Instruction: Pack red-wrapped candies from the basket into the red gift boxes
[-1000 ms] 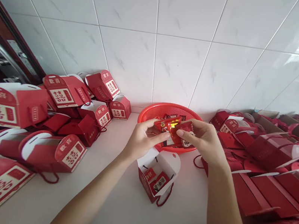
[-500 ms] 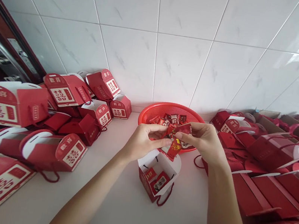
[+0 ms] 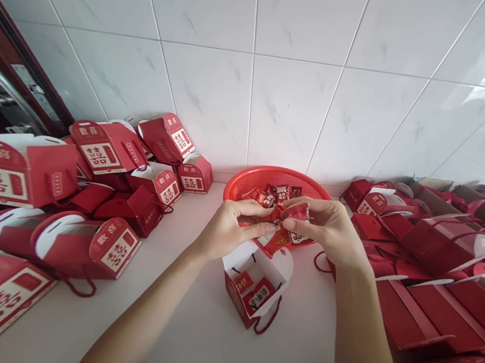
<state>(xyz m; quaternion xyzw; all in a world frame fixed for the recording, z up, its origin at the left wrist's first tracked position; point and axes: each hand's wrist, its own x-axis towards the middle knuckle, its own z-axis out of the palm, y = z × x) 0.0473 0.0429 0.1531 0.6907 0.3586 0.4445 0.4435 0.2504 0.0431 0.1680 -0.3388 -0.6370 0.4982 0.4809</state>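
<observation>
My left hand pinches a red-wrapped candy between thumb and fingers. Close beside it, my right hand is closed on another wrapped candy, its red wrapper showing above the thumb. Both hands are above the near rim of a red plastic basket, where several wrapped candies lie. Just below the hands stands an open red gift box with a white inside and a dark red cord handle. Two candies rest in the box.
Several red gift boxes with white double-happiness labels are stacked along the left. To the right lie many more red boxes, some flattened or partly folded. A white tiled wall rises behind the white tabletop.
The red candy in my right hand has turned and looks more bunched up between the fingers. The hands stay nearly in place; the box and basket have not moved.
</observation>
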